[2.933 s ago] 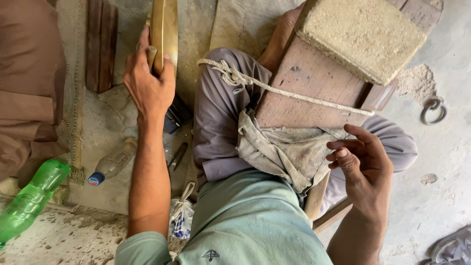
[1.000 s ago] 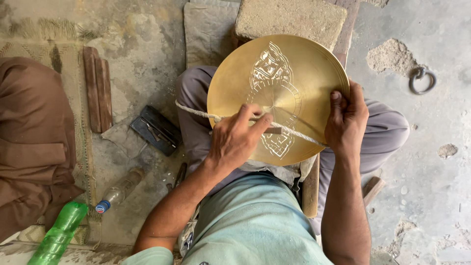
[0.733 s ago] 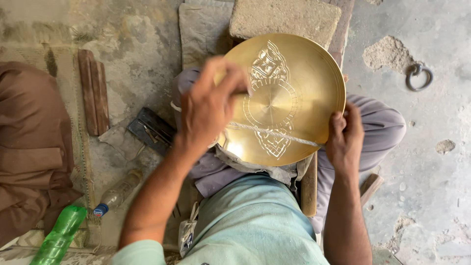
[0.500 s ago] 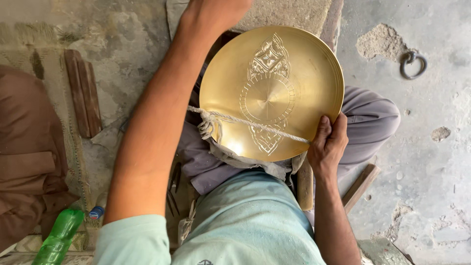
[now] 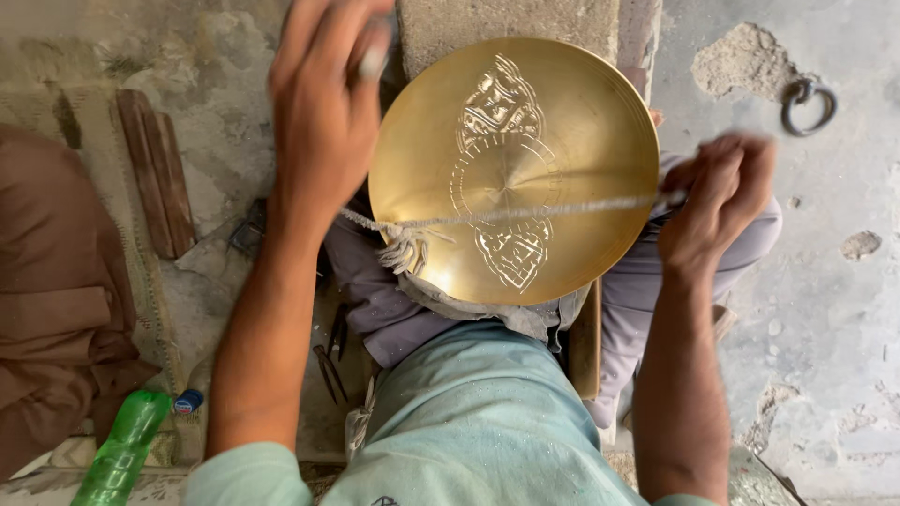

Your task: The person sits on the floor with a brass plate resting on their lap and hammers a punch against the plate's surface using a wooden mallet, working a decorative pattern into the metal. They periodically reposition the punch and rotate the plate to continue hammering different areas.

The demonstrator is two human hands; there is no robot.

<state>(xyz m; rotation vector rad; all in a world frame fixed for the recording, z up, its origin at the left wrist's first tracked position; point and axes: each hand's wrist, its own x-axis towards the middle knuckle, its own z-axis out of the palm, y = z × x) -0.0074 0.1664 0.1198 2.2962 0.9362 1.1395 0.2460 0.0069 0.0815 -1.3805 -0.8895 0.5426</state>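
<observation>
1. Nearest the camera: the person's pale green shirt (image 5: 478,422), then grey trousers (image 5: 375,300) w/ a grey cloth (image 5: 487,314) over the lap.
2. Bottom left, a green plastic bottle w/ blue cap (image 5: 127,450) lies on the floor; a folded brown cloth (image 5: 52,309) sits beside it at the left edge.
3. A few thin dark metal tools (image 5: 330,361) lie on the floor by the person's left leg, under the left forearm.
4. Round brass plate (image 5: 514,169) rests tilted on the lap, its far rim against a grey stone block (image 5: 506,23). An engraved pale motif runs down its middle; the rest is smooth and shiny.
5. A frayed whitish cord (image 5: 525,211) runs across the plate's face, knotted w/ a tassel at its left rim.
6. Right hand (image 5: 717,201), blurred, is closed round the cord's end just past the plate's right rim.
7. Left hand (image 5: 323,108), blurred, is raised left of the plate's upper rim, fingers curled round a small pale object; can't tell what it is.
8. Left of that, two dark wooden strips (image 5: 159,173) lie on the floor.
9. Far right: bare concrete floor (image 5: 834,356), a metal ring (image 5: 806,103), and a sand patch (image 5: 736,61), well apart from the plate.
</observation>
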